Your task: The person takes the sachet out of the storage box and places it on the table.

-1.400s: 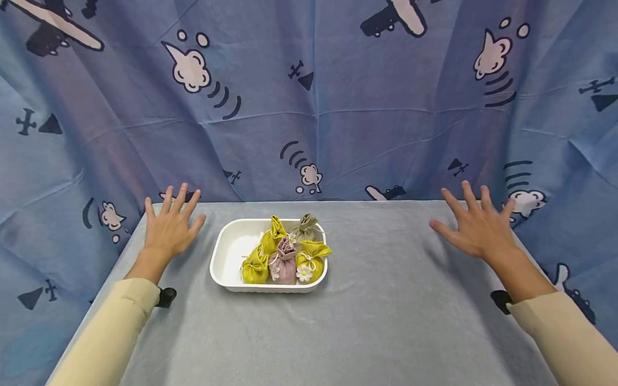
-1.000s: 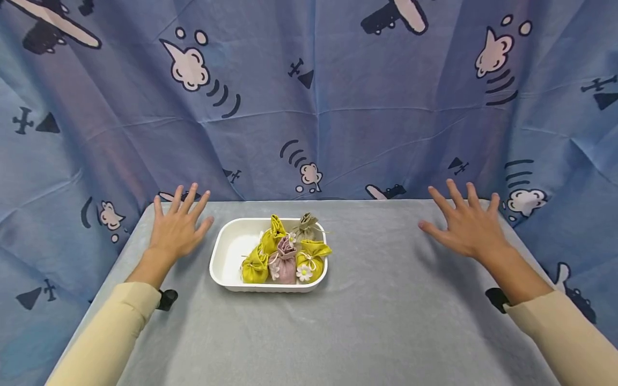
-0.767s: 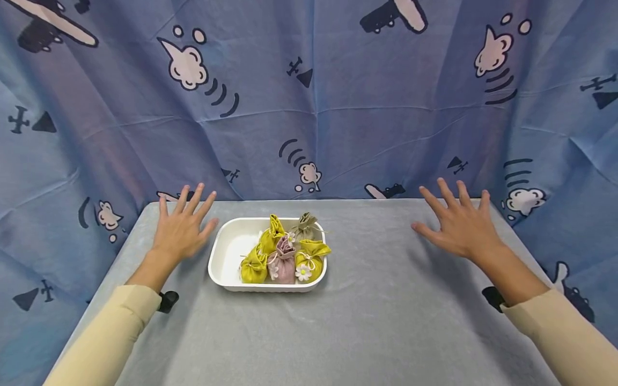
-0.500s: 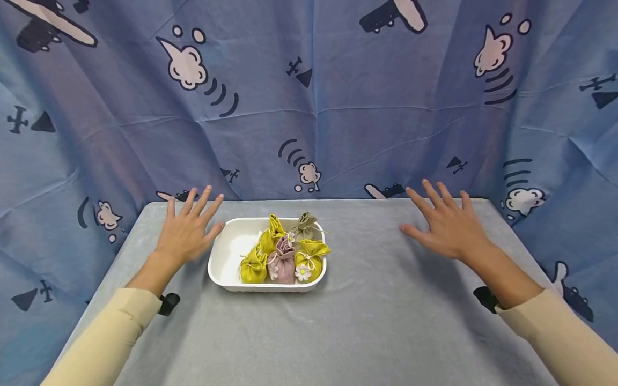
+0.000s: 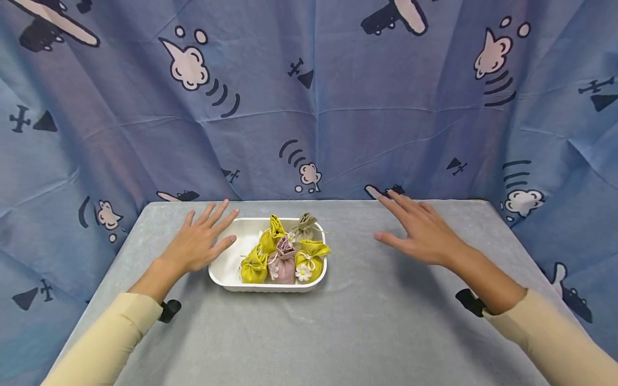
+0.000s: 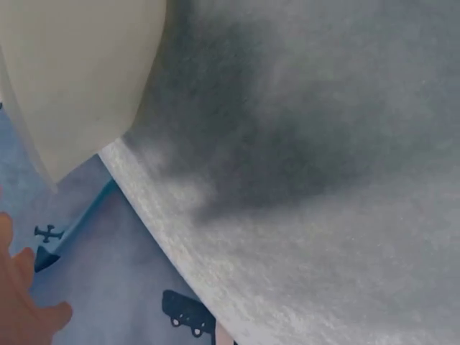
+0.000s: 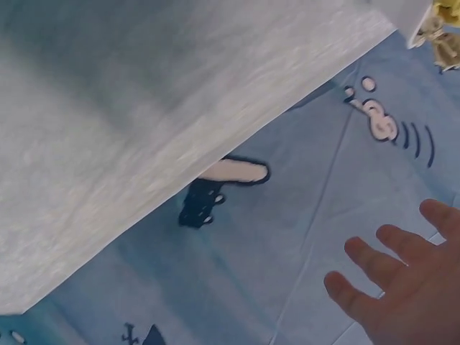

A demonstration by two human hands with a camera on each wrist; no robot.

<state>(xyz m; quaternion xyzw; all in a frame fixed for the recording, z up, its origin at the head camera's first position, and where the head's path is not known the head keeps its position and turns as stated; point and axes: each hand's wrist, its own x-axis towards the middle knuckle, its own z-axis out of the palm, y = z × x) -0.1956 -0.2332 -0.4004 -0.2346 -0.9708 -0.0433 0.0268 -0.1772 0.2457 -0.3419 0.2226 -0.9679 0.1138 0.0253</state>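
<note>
A white plastic tray (image 5: pixel 223 272) lies left of centre on the grey table. Several small drawstring pouches fill its right part: a yellow pouch (image 5: pixel 254 266) at front left, a mauve pouch (image 5: pixel 286 268) beside it, a yellow pouch (image 5: pixel 316 262) with a white flower at front right, another yellow pouch (image 5: pixel 271 241) and an olive-grey pouch (image 5: pixel 305 229) behind. My left hand (image 5: pixel 198 244), fingers spread, hovers over the tray's left rim and overlaps it in the head view. My right hand (image 5: pixel 420 230) is held over the table to the right of the tray, fingers extended, holding nothing.
The grey cloth-covered table (image 5: pixel 338 332) ends at a straight back edge. Behind and at both sides hangs a blue curtain (image 5: pixel 386 134) with airplane and cloud prints. A dark wrist strap piece (image 5: pixel 170 311) shows at the left wrist, another dark piece (image 5: pixel 469 302) at the right.
Both hands have moved inward: the left one rightward to the tray's left rim, the right one leftward toward the tray, its fingers now angled more to the left. Tray and pouches have stayed put.
</note>
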